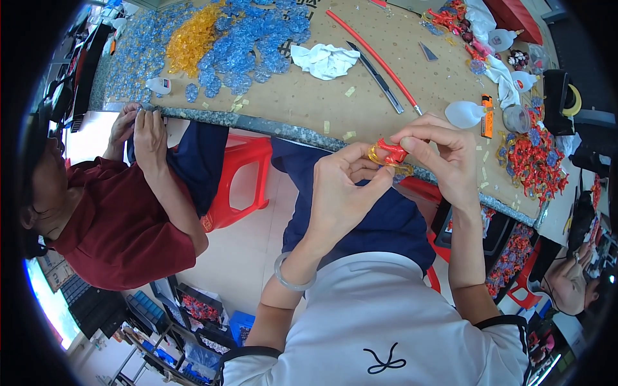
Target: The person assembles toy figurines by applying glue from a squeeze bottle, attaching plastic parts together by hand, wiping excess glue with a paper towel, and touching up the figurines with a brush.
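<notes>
Both my hands are raised over my lap, just in front of the table edge [302, 134]. My left hand [344, 190] pinches a small ornament [390, 155] made of a red plastic piece on a yellow translucent ring. My right hand [441, 154] grips the same ornament from the right with thumb and fingertips. A pale bangle [291, 275] circles my left wrist. My dark blue trousers [380, 222] show beneath the hands.
The brown table carries heaps of blue [248, 45] and yellow beads [193, 38], a white cloth [325, 60], a red rod [373, 55], a blade [380, 77], glue bottles [465, 114] and red ornaments [534, 161]. A person in a maroon shirt [122, 225] sits left, hands at the edge. A red stool [241, 177] stands between us.
</notes>
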`<state>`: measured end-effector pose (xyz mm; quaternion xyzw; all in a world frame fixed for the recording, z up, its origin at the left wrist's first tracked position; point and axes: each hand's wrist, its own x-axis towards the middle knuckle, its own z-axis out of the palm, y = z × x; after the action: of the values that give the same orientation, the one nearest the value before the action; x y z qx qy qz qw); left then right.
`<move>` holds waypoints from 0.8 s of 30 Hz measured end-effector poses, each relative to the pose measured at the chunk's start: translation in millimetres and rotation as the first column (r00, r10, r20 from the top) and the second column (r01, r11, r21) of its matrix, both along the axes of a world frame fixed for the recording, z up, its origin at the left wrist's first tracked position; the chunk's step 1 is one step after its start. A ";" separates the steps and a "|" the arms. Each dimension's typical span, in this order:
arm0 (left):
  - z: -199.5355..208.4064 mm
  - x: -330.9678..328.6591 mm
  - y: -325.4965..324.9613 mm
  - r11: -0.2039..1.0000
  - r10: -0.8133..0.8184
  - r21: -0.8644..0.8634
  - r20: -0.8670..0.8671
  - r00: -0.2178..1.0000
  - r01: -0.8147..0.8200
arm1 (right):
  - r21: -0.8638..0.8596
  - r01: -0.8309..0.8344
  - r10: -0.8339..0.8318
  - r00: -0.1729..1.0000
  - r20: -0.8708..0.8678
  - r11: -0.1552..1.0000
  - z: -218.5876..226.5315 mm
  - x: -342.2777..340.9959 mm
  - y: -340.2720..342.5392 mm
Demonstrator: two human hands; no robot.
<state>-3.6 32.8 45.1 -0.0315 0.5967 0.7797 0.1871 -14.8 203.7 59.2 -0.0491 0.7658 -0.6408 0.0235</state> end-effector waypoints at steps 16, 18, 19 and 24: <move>5.2 5.9 3.5 0.986 0.109 -0.116 -0.087 0.990 -0.119 | -0.247 0.069 -0.015 0.977 0.214 0.967 -5.0 -0.9 -3.3; 0.3 7.2 5.1 0.980 0.136 -0.126 -0.142 0.980 -0.154 | -0.255 0.078 -0.024 0.978 0.209 0.964 -5.4 -0.2 -5.0; -0.2 7.0 5.8 0.980 0.136 -0.126 -0.142 0.980 -0.154 | -0.263 0.087 -0.033 0.978 0.206 0.961 -5.7 0.2 -5.9; -5.9 8.5 4.9 0.948 0.091 -0.268 -0.291 0.952 -0.172 | -0.280 0.120 -0.074 0.983 0.169 0.952 -11.4 4.1 -9.3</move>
<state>4.9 37.6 39.2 0.0098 0.7212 0.6913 0.0429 -10.7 194.4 47.8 0.0360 0.6611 -0.7481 0.0445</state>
